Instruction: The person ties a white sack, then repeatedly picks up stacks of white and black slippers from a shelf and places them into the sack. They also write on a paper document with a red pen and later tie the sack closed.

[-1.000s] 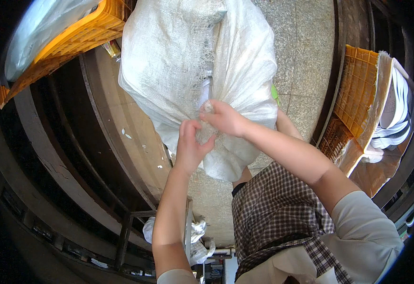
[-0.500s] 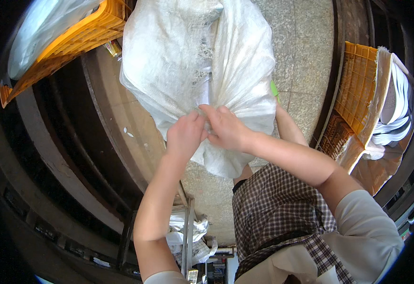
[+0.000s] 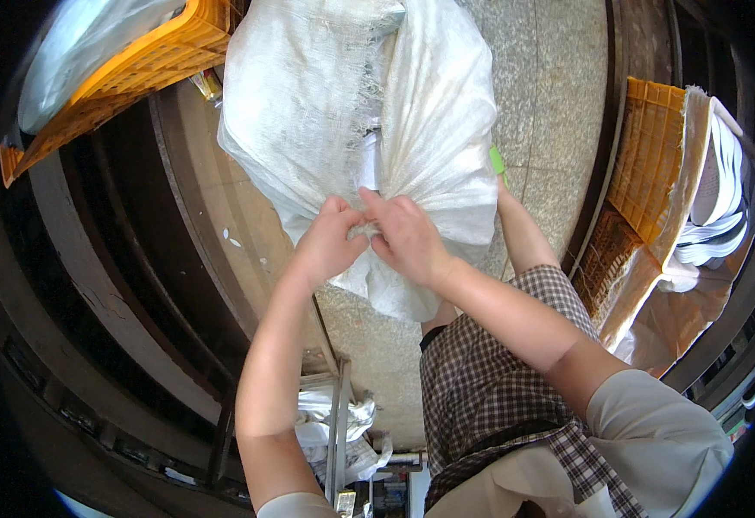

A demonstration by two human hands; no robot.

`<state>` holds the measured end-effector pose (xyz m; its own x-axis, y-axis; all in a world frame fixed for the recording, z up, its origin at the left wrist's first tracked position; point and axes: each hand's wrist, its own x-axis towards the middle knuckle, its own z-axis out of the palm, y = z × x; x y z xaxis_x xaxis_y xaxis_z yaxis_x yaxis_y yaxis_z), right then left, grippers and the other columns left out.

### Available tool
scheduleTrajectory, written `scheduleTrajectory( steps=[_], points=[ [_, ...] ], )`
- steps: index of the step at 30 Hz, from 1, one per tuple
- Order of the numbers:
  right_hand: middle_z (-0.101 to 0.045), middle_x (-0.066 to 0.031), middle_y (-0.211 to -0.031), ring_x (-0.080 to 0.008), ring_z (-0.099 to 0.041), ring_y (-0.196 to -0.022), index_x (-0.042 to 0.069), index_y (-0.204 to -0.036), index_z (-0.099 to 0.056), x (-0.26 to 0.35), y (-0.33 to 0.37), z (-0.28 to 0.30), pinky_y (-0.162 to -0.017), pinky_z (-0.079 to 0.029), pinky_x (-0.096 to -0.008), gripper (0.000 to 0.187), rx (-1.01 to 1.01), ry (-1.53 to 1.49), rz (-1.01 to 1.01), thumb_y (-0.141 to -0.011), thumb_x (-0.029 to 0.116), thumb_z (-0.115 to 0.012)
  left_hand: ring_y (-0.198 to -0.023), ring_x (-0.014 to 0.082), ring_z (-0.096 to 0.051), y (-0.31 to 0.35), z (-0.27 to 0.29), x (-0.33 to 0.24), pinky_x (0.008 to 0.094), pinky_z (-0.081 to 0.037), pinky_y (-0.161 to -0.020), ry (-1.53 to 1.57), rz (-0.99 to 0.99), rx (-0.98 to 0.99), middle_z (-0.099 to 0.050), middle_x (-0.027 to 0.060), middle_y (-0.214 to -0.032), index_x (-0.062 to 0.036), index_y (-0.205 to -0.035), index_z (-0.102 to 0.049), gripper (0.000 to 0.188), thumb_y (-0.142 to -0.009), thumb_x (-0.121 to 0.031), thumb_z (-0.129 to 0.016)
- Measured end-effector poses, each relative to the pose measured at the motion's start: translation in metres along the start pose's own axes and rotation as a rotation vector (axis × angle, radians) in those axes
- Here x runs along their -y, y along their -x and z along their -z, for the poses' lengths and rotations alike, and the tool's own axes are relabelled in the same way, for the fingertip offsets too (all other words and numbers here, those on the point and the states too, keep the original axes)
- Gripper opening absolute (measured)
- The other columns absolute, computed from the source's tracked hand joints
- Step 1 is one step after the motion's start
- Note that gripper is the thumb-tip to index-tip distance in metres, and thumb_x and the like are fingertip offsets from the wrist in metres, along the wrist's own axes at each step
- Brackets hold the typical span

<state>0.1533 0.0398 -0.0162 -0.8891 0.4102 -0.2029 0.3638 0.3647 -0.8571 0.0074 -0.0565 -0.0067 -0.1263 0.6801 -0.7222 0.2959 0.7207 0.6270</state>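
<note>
A large white woven sack (image 3: 300,104) stands in front of me, its frayed mouth gathered toward my hands. Through the gap between its edges a white item (image 3: 370,160) shows inside; its kind I cannot make out. My left hand (image 3: 330,242) is closed in a pinch on the bunched sack edge. Close beside it, my right hand (image 3: 405,237) grips the same gathered cloth between thumb and fingers, with the index finger reaching over the opening. Below both hands a loose flap of the sack hangs down.
An orange crate (image 3: 161,56) with clear plastic on it is at the upper left. To the right, another orange crate (image 3: 650,164) stands by an open lined box holding white shoe soles (image 3: 719,190). Dark metal rails run along the left. A metal frame (image 3: 339,432) stands below.
My hands have drawn slightly apart at the gathered cloth, the left one shifting a little left. More of the white item shows in the gap.
</note>
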Motion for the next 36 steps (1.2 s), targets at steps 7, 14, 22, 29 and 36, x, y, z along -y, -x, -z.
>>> scheduleTrajectory(
  steps=[7, 14, 22, 29, 36],
  points=[
    [-0.064, -0.0149, -0.09, -0.0315, -0.061, -0.089, 0.002, -0.126, -0.046, 0.014, -0.021, 0.006, -0.074, -0.048, -0.0418, 0.058, 0.283, 0.153, -0.23, -0.071, 0.01, -0.062, -0.096, 0.022, -0.054, 0.053, -0.036, 0.006, 0.03, -0.042, -0.083, -0.039, 0.033, -0.769, -0.055, 0.0112, -0.104, -0.003, -0.103, -0.06, 0.027, -0.077, -0.006, -0.069],
    [-0.065, -0.0198, -0.1, -0.037, -0.062, -0.093, 0.0, -0.112, -0.055, 0.014, -0.075, 0.026, -0.078, -0.049, -0.0418, 0.043, 0.771, -0.033, -0.27, -0.08, 0.029, -0.058, -0.084, 0.03, -0.058, 0.042, -0.101, -0.015, 0.0385, -0.047, -0.075, 0.316, 0.223, -0.694, -0.059, 0.013, -0.089, -0.0004, -0.092, -0.061, 0.024, -0.082, -0.021, -0.068],
    [-0.067, -0.0163, -0.08, -0.0344, -0.065, -0.079, 0.008, -0.082, -0.067, 0.009, -0.096, -0.013, -0.067, -0.051, -0.0443, 0.026, 0.767, 0.438, -0.121, -0.082, 0.029, -0.053, -0.067, 0.0353, -0.057, 0.028, -0.093, 0.022, 0.0457, -0.043, -0.059, -0.091, 0.192, -0.657, -0.058, 0.0163, -0.07, -0.0064, -0.073, -0.057, 0.027, -0.089, -0.028, -0.059],
    [-0.068, -0.0182, -0.087, -0.0323, -0.067, -0.082, 0.002, -0.08, -0.071, -0.035, -0.103, -0.025, -0.071, -0.054, -0.0407, 0.02, 0.481, 0.287, -0.475, -0.072, 0.014, -0.057, -0.058, 0.0331, -0.048, 0.023, -0.1, 0.028, 0.0434, -0.038, -0.056, 0.095, 0.082, -0.638, -0.05, 0.0195, -0.064, 0.0011, -0.073, -0.052, 0.03, -0.094, -0.02, -0.052],
    [-0.066, -0.0201, -0.091, -0.0344, -0.064, -0.089, 0.002, -0.092, -0.066, -0.046, -0.103, -0.017, -0.076, -0.05, -0.0419, 0.029, 0.429, 0.148, -0.438, -0.082, 0.027, -0.056, -0.079, 0.0196, -0.05, 0.038, -0.117, 0.057, 0.0356, -0.042, -0.071, 0.624, 0.21, -0.557, -0.054, 0.0088, -0.086, -0.0015, -0.103, -0.055, 0.018, -0.097, -0.017, -0.046]
  ],
)
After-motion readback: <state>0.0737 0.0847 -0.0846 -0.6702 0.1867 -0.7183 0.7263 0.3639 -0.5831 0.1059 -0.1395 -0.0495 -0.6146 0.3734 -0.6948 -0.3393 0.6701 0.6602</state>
